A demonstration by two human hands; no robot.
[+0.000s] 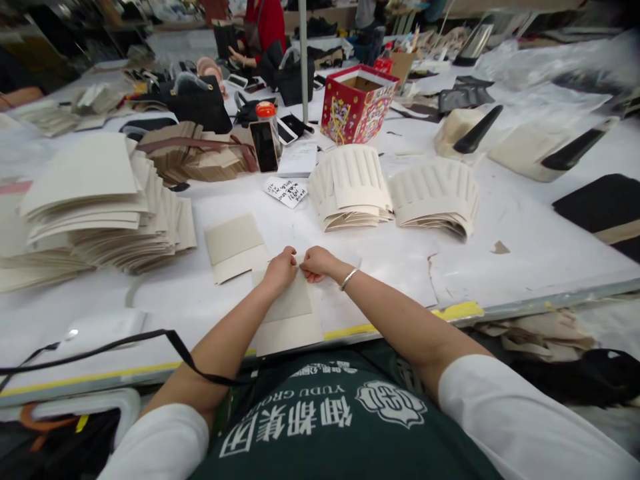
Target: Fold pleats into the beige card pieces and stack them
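Observation:
A flat beige panel [291, 330] with a greyer upper part lies at the table's front edge, directly before me. Over its far end, my left hand [281, 270] has its fingers pinched together. Close beside it, fingertips almost meeting, my right hand [319, 263] is closed too, with a silver bangle on the wrist. What sits between the fingertips is too small and hidden to make out. Just left of my hands is a similar two-toned beige panel [235, 243]. Beyond them stand two stacks of curved, ribbed cream pieces, one nearer the middle [353, 183] and one to its right [435, 193].
A tall pile of beige panels [115, 200] fills the left side. Further back are a phone [264, 147], a handwritten card [285, 191], a red patterned box [357, 103] and a metal pole [303, 60]. A black strap [125, 340] crosses the front left. Another person [265, 30] is across the table.

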